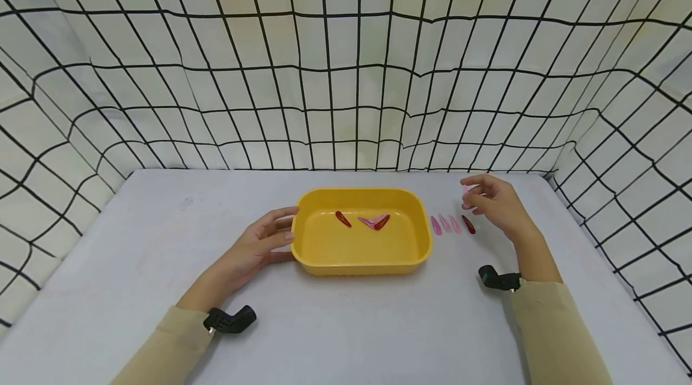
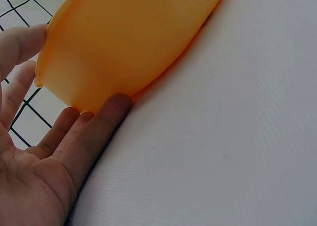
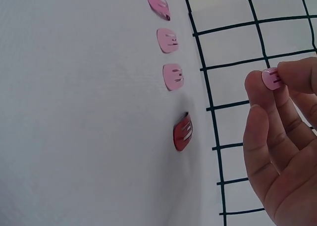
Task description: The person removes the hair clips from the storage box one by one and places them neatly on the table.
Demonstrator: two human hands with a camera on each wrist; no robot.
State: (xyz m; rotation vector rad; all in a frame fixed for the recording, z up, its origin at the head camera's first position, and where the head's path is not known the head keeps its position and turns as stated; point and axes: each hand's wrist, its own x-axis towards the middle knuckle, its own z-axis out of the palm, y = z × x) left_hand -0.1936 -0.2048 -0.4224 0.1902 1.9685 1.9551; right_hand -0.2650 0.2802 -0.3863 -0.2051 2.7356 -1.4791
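Observation:
A yellow tray [image 1: 351,259] stands on the table with a red hair clip [image 1: 343,218] and a cluster of pink and red clips [image 1: 374,221] inside. My left hand [image 1: 259,241] rests against the tray's left side; in the left wrist view its straight fingers [image 2: 86,141] touch the yellow wall [image 2: 119,42]. My right hand [image 1: 500,205], raised above the table right of the tray, pinches a pink clip [image 3: 271,79] between thumb and finger. Below and left of it, several pink clips [image 1: 436,225] and one dark red clip [image 1: 468,224] lie in a row.
A white cloth-like wall with a black grid [image 1: 357,66] rises behind the white table [image 1: 346,331] and at both sides. Black wrist cameras are strapped on the left wrist [image 1: 232,319] and the right wrist [image 1: 498,278].

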